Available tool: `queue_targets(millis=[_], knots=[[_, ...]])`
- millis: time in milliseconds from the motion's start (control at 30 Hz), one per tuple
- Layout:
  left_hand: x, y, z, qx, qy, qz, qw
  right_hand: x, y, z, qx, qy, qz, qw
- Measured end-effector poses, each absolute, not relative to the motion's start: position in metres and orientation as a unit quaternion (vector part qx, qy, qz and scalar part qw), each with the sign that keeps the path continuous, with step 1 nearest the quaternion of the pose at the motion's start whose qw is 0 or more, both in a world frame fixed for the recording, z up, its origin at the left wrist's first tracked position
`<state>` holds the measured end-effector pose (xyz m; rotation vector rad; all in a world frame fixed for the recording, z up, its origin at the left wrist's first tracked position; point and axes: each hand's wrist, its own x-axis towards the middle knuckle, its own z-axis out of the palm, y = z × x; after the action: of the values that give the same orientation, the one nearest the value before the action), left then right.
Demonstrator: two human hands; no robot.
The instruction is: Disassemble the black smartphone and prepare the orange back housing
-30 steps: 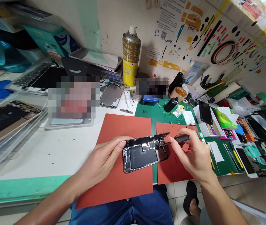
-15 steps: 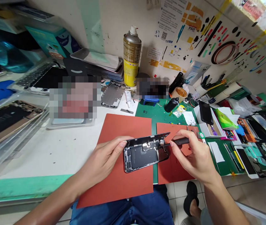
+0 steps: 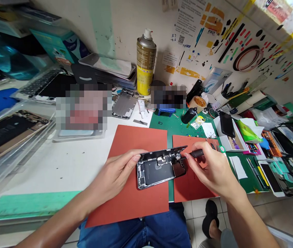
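An opened phone (image 3: 159,171) is held over two red mats, its black battery and circuit parts showing. The raised screen panel (image 3: 171,150) leans above the body along the far edge. My left hand (image 3: 119,168) pinches the phone and panel at their left end. In my right hand (image 3: 210,167) is a dark-handled tool (image 3: 197,153), gripped between thumb and fingers, with its thin tip at the upper right inside of the phone. The exact point of contact is too small to make out.
Beyond the red mat (image 3: 128,203) stand a yellow spray can (image 3: 145,63), a metal phone plate (image 3: 124,104) and a black bottle (image 3: 189,115). Open phone parts (image 3: 14,134) lie at the left. A white box (image 3: 230,137), pens and a white phone (image 3: 271,177) are at the right.
My right hand has shifted slightly, and the tool's handle is tilted a little more, its outer end higher. My left hand and the phone have hardly moved.
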<state>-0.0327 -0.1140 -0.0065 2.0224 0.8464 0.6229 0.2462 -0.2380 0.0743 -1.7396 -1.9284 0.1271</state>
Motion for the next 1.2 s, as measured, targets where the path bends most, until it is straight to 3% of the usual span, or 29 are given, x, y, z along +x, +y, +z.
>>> queue_targets(millis=[1200], knots=[[-0.0319,-0.1143,-0.0105,0.812,0.333,0.267,0.397,0.2412,-0.2343,0.0714,-0.644,-0.696,0.037,0.317]])
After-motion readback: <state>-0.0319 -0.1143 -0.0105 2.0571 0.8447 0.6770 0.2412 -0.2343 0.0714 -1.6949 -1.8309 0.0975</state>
